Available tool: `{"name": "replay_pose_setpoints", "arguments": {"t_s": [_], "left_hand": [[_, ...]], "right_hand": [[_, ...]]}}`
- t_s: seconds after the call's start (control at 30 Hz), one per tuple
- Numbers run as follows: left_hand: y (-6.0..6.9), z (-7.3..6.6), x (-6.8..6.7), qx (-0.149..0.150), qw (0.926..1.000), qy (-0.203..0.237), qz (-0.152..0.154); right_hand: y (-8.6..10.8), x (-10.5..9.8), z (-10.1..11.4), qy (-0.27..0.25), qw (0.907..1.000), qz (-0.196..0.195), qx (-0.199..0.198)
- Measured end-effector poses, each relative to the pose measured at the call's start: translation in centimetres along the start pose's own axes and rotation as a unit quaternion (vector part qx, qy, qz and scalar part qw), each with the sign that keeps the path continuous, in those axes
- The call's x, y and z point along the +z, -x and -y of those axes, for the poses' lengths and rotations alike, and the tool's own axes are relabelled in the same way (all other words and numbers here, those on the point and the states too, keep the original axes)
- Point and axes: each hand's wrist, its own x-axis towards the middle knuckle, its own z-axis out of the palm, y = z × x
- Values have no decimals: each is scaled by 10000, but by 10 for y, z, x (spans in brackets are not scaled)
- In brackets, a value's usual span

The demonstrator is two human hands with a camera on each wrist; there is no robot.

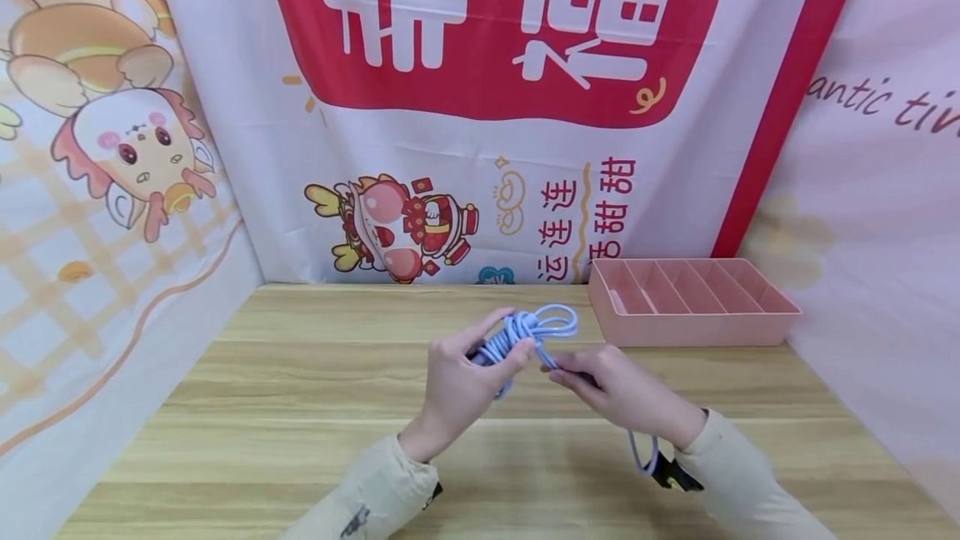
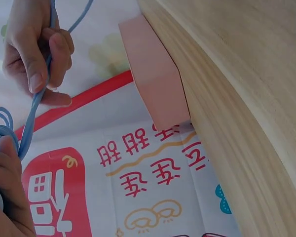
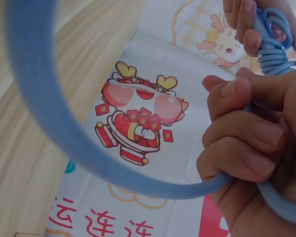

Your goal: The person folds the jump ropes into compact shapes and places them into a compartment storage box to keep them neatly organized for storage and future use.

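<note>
Standing on the table beyond the blue cord is a pink tray.

Bright, even light, soft shadows on the tabletop, blurry near cord in right-wrist view

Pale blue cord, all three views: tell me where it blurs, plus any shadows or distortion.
Head view: the smooth, pale blue cord reads clearly, with a faint, soft shadow on the light wood-grain table below it; left wrist view: the table's edge bows, which looks like lens distortion; right wrist view: the cord's nearest loop is blurred, while the printed red dragon figure behind it is sharper.
</note>
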Motion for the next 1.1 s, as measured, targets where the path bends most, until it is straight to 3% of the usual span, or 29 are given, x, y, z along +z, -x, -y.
{"name": "replay_pose_setpoints", "arguments": {"t_s": [0.17, 0.3, 0.43, 0.57, 0.63, 0.7, 0.8, 0.9, 1.1], "left_hand": [[-2, 4, -3, -528, 9984, -146, 138], [-3, 7, -3, -754, 9945, -664, 307], [-2, 7, -3, -1170, 9796, -1206, 1100], [-1, 9, -3, -1594, 9576, -1272, 2033], [-1, 10, -3, -1666, 9516, -1208, 2282], [-1, 10, -3, -1670, 9504, -1123, 2370], [-2, 10, -3, -1434, 9527, -1051, 2466], [0, 9, -2, -1077, 9473, -1223, 2757], [7, 4, 2, -51, 9191, -2011, 3389]], "right_hand": [[-1, 3, 9, 165, 9997, 183, -10], [-1, 5, 22, 340, 9988, 315, -143], [1, 2, 29, 410, 9973, 492, -359], [3, -3, 29, 321, 9955, 761, -455], [4, -6, 28, 252, 9947, 850, -514], [5, -9, 26, 116, 9947, 867, -535], [5, -13, 25, -19, 9942, 914, -574], [5, -15, 25, -39, 9927, 1036, -619], [7, -10, 27, 127, 9894, 1156, -866]]}}
